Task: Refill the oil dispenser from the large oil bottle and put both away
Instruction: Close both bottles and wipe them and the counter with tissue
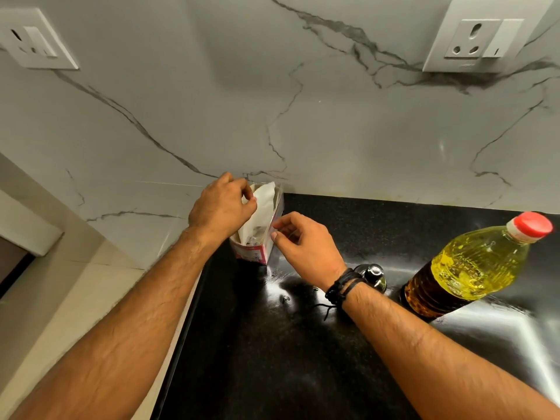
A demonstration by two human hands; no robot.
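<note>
Hands were both at the tissue box (257,253) in the counter's back-left corner, neither on an oil container. Left hand (222,207) pinched the top of the white tissue (263,198) standing out of the box, fingers curled on it. Right hand (306,244) was curled at the box's right upper edge, thumb and fingertips pinching what looked like a clear flap or film there; exact hold hard to make out.

Oil dispenser (374,275) stood on the black counter (303,344) just behind the right wrist, mostly hidden by it; only the dark stopper and shiny shoulder showed. Large oil bottle (472,268) stood to the right of the dispenser, near it, red cap on, long axis upright though leaning up-right in the wide lens. Oil filled most of it.

Key relation: both oil things lay to the right of the grips, on the right arm's side, the dispenser nearest. Right hand looked the likelier one to reach either; left would have to cross over.

Count: one tissue box, one dispenser, one large bottle, two wall sockets, one wristband (342,286) on the right wrist.
</note>
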